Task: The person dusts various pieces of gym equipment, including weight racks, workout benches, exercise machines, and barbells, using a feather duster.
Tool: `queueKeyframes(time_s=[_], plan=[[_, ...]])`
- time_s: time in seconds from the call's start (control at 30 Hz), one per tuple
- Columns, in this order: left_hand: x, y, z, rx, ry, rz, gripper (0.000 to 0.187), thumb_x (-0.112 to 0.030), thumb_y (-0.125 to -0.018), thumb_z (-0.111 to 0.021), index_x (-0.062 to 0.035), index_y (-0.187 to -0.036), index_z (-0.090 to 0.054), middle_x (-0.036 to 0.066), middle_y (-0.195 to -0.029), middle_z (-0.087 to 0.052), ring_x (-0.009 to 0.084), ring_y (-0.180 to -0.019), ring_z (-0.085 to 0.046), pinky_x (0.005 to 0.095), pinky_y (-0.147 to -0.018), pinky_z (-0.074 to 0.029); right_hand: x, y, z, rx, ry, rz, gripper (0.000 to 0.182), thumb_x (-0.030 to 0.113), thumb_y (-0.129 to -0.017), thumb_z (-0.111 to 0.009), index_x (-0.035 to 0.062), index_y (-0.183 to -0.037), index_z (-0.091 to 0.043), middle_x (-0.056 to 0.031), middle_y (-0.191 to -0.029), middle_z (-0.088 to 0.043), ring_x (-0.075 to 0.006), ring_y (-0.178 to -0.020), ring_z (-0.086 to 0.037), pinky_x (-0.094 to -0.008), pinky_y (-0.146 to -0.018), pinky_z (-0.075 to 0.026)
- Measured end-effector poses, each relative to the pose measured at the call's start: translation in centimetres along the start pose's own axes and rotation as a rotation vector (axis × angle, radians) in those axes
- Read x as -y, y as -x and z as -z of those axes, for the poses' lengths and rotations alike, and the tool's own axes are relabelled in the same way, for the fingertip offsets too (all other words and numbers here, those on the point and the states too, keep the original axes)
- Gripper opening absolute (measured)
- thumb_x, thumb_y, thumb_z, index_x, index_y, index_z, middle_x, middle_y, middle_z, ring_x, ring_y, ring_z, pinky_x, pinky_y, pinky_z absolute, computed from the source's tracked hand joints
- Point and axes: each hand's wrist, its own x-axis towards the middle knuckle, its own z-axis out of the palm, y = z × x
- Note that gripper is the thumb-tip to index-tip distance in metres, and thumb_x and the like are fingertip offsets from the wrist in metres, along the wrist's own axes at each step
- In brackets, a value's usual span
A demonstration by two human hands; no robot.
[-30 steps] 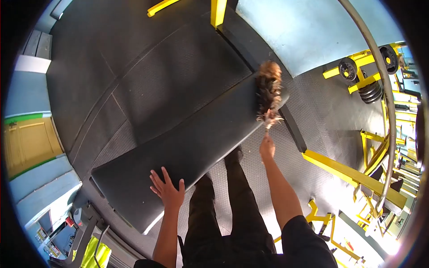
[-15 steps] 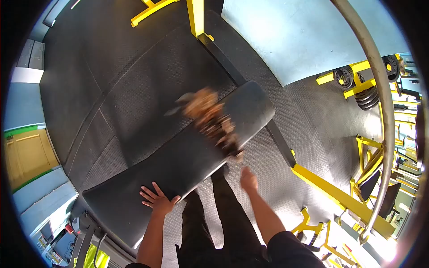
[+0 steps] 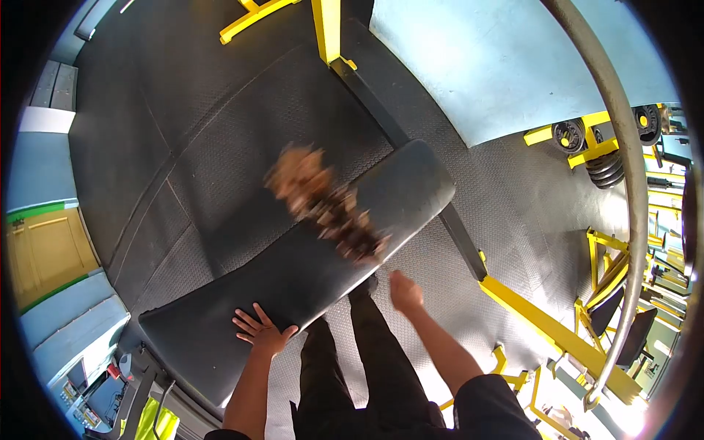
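Observation:
A black padded bench (image 3: 279, 271) runs diagonally across the middle of the view. My left hand (image 3: 265, 334) lies flat on its padding near the front edge, fingers spread. A brown feather duster (image 3: 330, 209), blurred by motion, is over the bench. My right hand (image 3: 405, 292) is closed just in front of the bench, at the duster's near end; the handle between them is too blurred to make out.
Yellow and black frame posts (image 3: 528, 312) stand at both ends of a crossbar under the bench. A curved metal bar (image 3: 623, 147) crosses the right side. Weight plates (image 3: 568, 136) hang on a yellow rack. A blue panel (image 3: 499, 66) is at the top right.
The duster's feathered end has swung to the left over the bench. My right hand has shifted slightly left. My left hand keeps its place on the padding.

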Motion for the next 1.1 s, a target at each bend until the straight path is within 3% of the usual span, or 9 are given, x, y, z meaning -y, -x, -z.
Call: queueKeyframes(time_s=[0.13, 0.27, 0.5, 0.7, 0.8, 0.83, 0.9, 1.0, 1.1], plan=[[0.1, -0.1, -0.4, -0.011, 0.013, -0.014, 0.146, -0.079, -0.067, -0.065, -0.0037, -0.144, 0.034, 0.036, -0.139, 0.045, 0.0567, -0.129, 0.041, 0.0737, -0.105, 0.011, -0.2, 0.9, -2.1, 0.029, 0.003, 0.072, 0.032, 0.042, -0.102, -0.036, 0.0140, -0.101, -0.051, -0.0184, -0.094, -0.068, -0.0467, -0.087, -0.063, -0.0573, -0.075, -0.050], [0.4, -0.3, -0.7, -0.034, 0.030, -0.041, 0.146, -0.080, -0.068, -0.065, -0.0031, -0.144, 0.034, 0.037, -0.139, 0.045, 0.0569, -0.128, 0.041, 0.0754, -0.103, 0.011, -4.0, -1.0, 1.2, -0.127, -0.130, -0.565, 0.032, 0.035, -0.101, -0.039, 0.0094, -0.110, -0.056, -0.0197, -0.108, -0.067, -0.0417, -0.097, -0.065, -0.0515, -0.084, -0.051], [0.9, 0.4, -0.8, -0.080, 0.062, -0.091, 0.144, -0.080, -0.069, -0.063, -0.0046, -0.145, 0.033, 0.036, -0.140, 0.044, 0.0569, -0.129, 0.040, 0.0768, -0.102, 0.011, -12.0, 3.5, 2.5, -0.584, -0.406, -0.539, 0.044, 0.038, -0.103, -0.037, -0.0012, -0.100, -0.058, -0.0269, -0.097, -0.062, -0.0474, -0.091, -0.059, -0.0536, -0.080, -0.046], [5.3, 3.5, -2.0, -0.425, 0.237, -0.357, 0.111, -0.060, -0.082, -0.066, -0.0132, -0.157, 0.001, 0.030, -0.157, 0.018, 0.0532, -0.143, 0.016, 0.0734, -0.108, 0.000, -7.2, 19.4, -0.5, -0.311, -0.218, -0.389, 0.041, 0.037, -0.101, -0.039, 0.0002, -0.095, -0.058, -0.0294, -0.092, -0.062, -0.0506, -0.087, -0.059, -0.0574, -0.076, -0.044], [9.3, 5.9, -2.6, -0.734, 0.412, -0.552, 0.073, -0.043, -0.090, -0.063, -0.0117, -0.149, -0.034, 0.024, -0.148, -0.036, 0.0420, -0.135, -0.037, 0.0591, -0.103, -0.033, -3.7, 27.2, -2.1, -0.244, -0.194, -0.319, 0.041, 0.040, -0.099, -0.044, 0.0039, -0.088, -0.058, -0.0253, -0.084, -0.063, -0.0481, -0.083, -0.061, -0.0559, -0.072, -0.044], [11.0, 6.2, -2.7, -0.750, 0.425, -0.549, 0.073, -0.043, -0.090, -0.063, -0.0117, -0.149, -0.034, 0.024, -0.148, -0.036, 0.0420, -0.135, -0.037, 0.0591, -0.103, -0.033, -1.7, 29.2, -1.2, -0.161, -0.202, -0.352, 0.040, 0.042, -0.098, -0.046, 0.0048, -0.090, -0.059, -0.0263, -0.083, -0.063, -0.0490, -0.083, -0.061, -0.0574, -0.070, -0.044], [15.3, 6.4, -3.3, -0.653, 0.741, -0.627, 0.037, -0.039, -0.093, -0.059, -0.0063, -0.110, -0.062, 0.019, -0.106, -0.063, 0.0382, -0.099, -0.061, 0.0486, -0.080, -0.047, -0.2, 31.4, -0.9, -0.055, -0.164, -0.297, 0.039, 0.044, -0.098, -0.045, 0.0075, -0.095, -0.060, -0.0246, -0.088, -0.065, -0.0477, -0.087, -0.062, -0.0567, -0.074, -0.046], [20.8, 6.8, -4.5, -0.817, 0.606, -0.465, 0.037, -0.035, -0.095, -0.056, -0.0045, -0.075, -0.057, 0.017, -0.077, -0.060, 0.0387, -0.076, -0.061, 0.0488, -0.064, -0.046, 3.1, 33.4, 0.8, 0.072, -0.019, -0.192, 0.038, 0.047, -0.096, -0.047, 0.0123, -0.101, -0.062, -0.0200, -0.093, -0.068, -0.0436, -0.091, -0.065, -0.0545, -0.077, -0.049], [26.5, 6.8, -4.6, -0.739, 0.591, -0.358, 0.038, -0.033, -0.095, -0.056, -0.0054, -0.069, -0.053, 0.018, -0.072, -0.058, 0.0401, -0.073, -0.060, 0.0519, -0.062, -0.043, 5.2, 34.1, 0.6, 0.112, 0.136, -0.035, 0.035, 0.048, -0.093, -0.052, 0.0163, -0.101, -0.063, -0.0146, -0.091, -0.070, -0.0387, -0.089, -0.067, -0.0514, -0.075, -0.052]])
